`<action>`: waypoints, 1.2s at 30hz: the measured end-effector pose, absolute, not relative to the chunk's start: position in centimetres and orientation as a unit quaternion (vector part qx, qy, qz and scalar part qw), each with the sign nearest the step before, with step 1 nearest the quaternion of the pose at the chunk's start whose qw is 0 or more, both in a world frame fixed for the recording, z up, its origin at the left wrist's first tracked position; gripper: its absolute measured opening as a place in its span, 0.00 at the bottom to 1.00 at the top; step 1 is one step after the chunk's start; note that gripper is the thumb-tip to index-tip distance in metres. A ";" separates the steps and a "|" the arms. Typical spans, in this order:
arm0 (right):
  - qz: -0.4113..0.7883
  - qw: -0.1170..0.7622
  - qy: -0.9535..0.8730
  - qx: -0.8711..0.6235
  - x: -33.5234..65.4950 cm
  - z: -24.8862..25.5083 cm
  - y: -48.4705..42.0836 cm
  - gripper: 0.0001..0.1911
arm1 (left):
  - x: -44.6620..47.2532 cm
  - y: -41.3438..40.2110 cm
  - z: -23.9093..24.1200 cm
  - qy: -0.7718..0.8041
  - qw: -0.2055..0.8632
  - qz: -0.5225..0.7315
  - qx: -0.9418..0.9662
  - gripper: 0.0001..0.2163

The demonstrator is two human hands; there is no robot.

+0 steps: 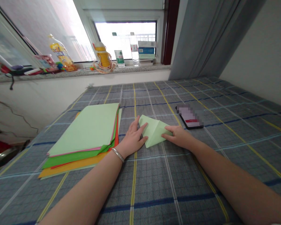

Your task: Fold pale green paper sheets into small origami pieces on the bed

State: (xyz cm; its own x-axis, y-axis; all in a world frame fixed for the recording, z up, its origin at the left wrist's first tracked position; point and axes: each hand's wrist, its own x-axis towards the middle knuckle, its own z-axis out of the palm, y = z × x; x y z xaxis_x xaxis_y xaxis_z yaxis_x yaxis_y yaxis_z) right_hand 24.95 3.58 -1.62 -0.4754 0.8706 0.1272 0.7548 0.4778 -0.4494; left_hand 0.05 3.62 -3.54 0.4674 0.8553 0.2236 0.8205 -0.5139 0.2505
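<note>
A pale green folded paper lies on the plaid bedcover in front of me, with a crease running down its middle. My left hand, wearing a silver bangle at the wrist, holds the paper's left edge, its thumb and index fingertip resting on it. At the right corner, the thumb and fingers of my right hand pinch the paper. To the left of my left hand is a stack of coloured paper sheets, pale green on top, with pink, green, red and orange edges showing below.
A phone with a blurred screen lies right of my right hand. The plaid bedcover reaches to the wall. Along the windowsill stand a yellow drink bottle, a yellow cup, clear bottles and stacked boxes. A grey curtain hangs at right.
</note>
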 end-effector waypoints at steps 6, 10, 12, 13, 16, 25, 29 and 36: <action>0.163 0.180 -0.827 -0.506 24.6 -1.5 3.4 0.13 | 0.0 3.6 -2.6 0.431 0.117 0.084 0.891 0.23; 0.152 0.186 -0.831 -0.501 24.6 -1.3 3.2 0.13 | 0.3 3.2 -1.7 0.402 0.147 0.058 0.902 0.22; 0.143 0.183 -0.833 -0.503 24.6 -1.3 3.1 0.13 | 0.4 2.8 -1.3 0.393 0.148 0.037 0.907 0.22; 0.141 0.181 -0.833 -0.504 24.6 -1.3 3.1 0.13 | 0.4 2.6 -1.2 0.392 0.142 0.029 0.909 0.22; 0.140 0.174 -0.832 -0.508 24.6 -1.3 3.2 0.13 | 0.4 2.3 -1.2 0.393 0.111 0.014 0.913 0.26; 0.106 0.121 -0.826 -0.540 24.3 -1.6 3.5 0.14 | 0.5 2.6 -1.5 0.402 0.107 -0.018 0.909 0.27; 0.076 0.094 -0.820 -0.559 24.1 -1.6 3.6 0.15 | 0.7 2.5 -1.3 0.428 0.120 -0.029 0.895 0.29; 0.033 0.065 -0.803 -0.592 23.6 -1.4 3.3 0.18 | 0.6 2.3 -1.3 0.431 0.127 -0.035 0.893 0.28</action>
